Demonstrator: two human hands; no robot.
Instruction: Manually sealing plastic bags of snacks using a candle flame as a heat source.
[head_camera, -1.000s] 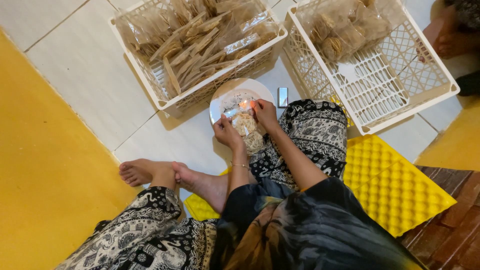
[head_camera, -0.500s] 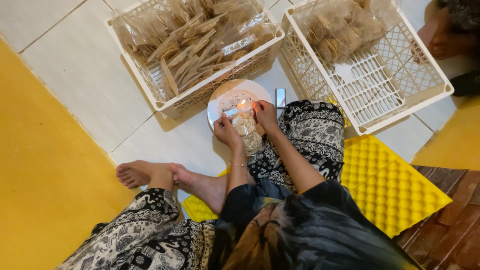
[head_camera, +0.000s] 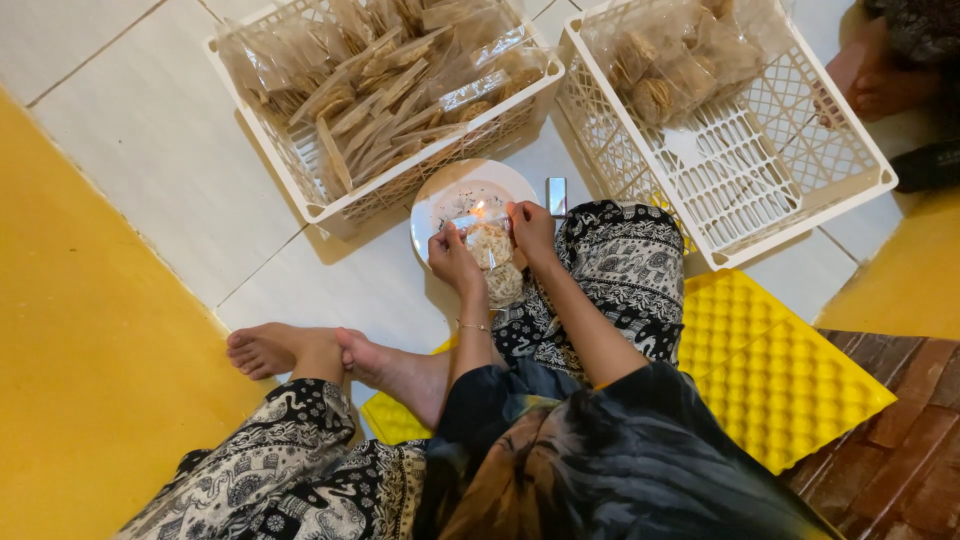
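I sit on the floor and hold a clear plastic bag of round crackers (head_camera: 494, 258) with both hands. My left hand (head_camera: 453, 258) pinches the bag's left side and my right hand (head_camera: 530, 232) grips its right side. The bag's open top is held over a small flame (head_camera: 478, 209) that burns on a white plate (head_camera: 450, 195) just beyond my hands. The lower part of the bag hangs toward my patterned trouser leg (head_camera: 620, 262).
A white crate (head_camera: 320, 190) full of sealed cracker bags stands at the back left. Another white crate (head_camera: 780, 190) at the back right holds a few bags. A small lighter (head_camera: 556, 192) lies between them. Another person's hand (head_camera: 880, 90) rests top right. A yellow mat (head_camera: 770, 370) lies under me.
The view shifts slightly. My hands stay at the flame with the bag, moving it only a little along the plate.
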